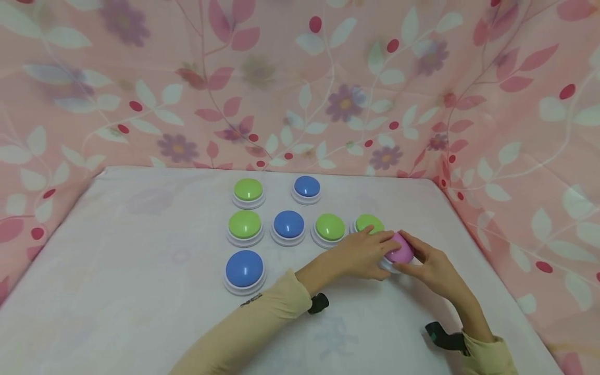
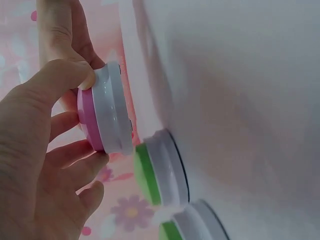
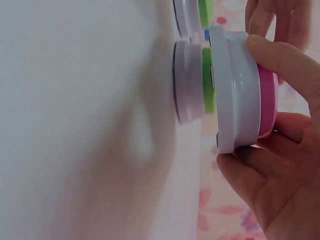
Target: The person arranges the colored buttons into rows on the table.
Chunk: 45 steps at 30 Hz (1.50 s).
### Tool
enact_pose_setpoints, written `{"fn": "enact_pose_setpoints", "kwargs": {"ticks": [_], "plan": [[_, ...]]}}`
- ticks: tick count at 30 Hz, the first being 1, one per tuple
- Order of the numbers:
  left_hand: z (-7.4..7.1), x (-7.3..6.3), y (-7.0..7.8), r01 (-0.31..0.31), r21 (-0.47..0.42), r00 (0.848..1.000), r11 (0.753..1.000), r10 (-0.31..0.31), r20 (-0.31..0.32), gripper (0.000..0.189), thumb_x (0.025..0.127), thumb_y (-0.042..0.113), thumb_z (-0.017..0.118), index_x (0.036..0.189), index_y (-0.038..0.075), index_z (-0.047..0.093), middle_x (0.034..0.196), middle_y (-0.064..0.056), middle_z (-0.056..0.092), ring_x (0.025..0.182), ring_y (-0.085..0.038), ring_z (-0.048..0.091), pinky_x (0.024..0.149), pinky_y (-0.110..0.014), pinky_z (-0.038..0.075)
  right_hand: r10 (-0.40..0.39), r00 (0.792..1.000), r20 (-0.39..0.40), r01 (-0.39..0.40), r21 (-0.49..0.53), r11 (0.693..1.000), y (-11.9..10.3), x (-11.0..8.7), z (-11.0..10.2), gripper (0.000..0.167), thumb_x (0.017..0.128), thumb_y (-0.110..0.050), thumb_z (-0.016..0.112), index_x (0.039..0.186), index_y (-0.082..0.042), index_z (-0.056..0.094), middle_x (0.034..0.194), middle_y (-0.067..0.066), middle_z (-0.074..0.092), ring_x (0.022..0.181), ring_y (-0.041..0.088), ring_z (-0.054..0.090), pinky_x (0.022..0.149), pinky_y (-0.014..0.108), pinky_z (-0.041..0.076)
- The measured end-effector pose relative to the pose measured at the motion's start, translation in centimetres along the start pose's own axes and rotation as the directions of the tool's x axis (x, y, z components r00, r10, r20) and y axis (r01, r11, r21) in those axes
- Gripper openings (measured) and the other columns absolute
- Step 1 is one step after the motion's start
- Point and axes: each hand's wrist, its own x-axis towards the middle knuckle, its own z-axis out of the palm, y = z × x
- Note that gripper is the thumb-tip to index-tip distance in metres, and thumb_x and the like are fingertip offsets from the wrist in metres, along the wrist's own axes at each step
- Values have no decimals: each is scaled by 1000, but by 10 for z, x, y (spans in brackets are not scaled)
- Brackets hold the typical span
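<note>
Over the right part of the table, both hands hold one pink push button (image 1: 399, 252) with a white round base. My left hand (image 1: 362, 255) grips it from the left, thumb on the near edge and fingers over the far side. From the right, my right hand (image 1: 435, 268) holds the same button between thumb and fingers. The right wrist view shows its white base (image 3: 235, 90) raised off the cloth, dark feet on its underside. Just beyond the left fingers sits a green button (image 1: 367, 223), partly covered by that hand.
More green buttons (image 1: 330, 227) and blue buttons (image 1: 288, 224) stand on the white cloth (image 1: 117, 271), in a row and a column left of the hands. A floral curtain (image 1: 290, 94) rises behind and beside the table. Dark wrist devices (image 1: 445, 338) hang below the sleeves.
</note>
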Motion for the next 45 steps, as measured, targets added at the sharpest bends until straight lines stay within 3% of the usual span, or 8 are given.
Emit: {"fn": "enact_pose_setpoints", "kwargs": {"ticks": [10,16,20,24,31,36,45], "plan": [[-19,-51,-21,1,6,998,1000,-1,-56,69,89,48,67,148,19,46,153,-4,42,139,-16,43,116,-38,32,-120,992,40,120,25,993,-40,21,18,83,84,-29,80,151,-3,38,153,16,42,140,34,40,100,7,34],[-26,-88,-33,51,33,998,998,-50,-26,70,89,47,68,149,20,44,154,-5,41,137,-19,46,114,-39,36,-141,986,85,138,33,990,-66,36,40,85,82,-36,81,150,-5,42,152,11,44,139,27,43,107,35,41],[-30,-110,-40,66,54,997,996,-64,-42,69,88,46,70,148,21,46,152,-6,43,132,-22,52,112,-41,39,-157,982,110,153,43,987,-79,44,57,86,80,-37,83,149,-5,43,151,11,46,138,28,45,107,42,41],[-31,-132,-45,73,75,996,995,-68,-64,66,88,44,70,146,22,48,149,-8,45,131,-25,53,112,-41,38,-178,975,132,169,74,983,-91,51,74,86,79,-33,84,148,-2,43,150,11,46,138,28,45,107,43,41],[-27,-166,-50,77,117,993,990,-65,-101,61,86,44,72,140,23,54,143,-9,50,130,-24,53,116,-47,33,-219,961,167,215,42,976,-106,56,102,83,78,-31,85,147,-5,47,146,9,52,132,24,52,104,40,46],[-25,-185,-50,76,149,992,986,-60,-109,61,83,46,74,137,24,56,142,-10,52,131,-23,52,117,-50,29,-255,945,205,248,61,967,-112,56,117,83,78,-26,85,147,-5,46,148,9,50,135,23,49,106,40,44],[-16,-210,-50,123,96,991,988,-116,-69,57,84,46,74,135,25,59,141,-9,56,123,-24,60,115,-49,33,-311,911,270,310,50,950,-118,55,140,84,78,-29,85,147,-3,45,145,11,53,132,22,52,107,40,44]]}}
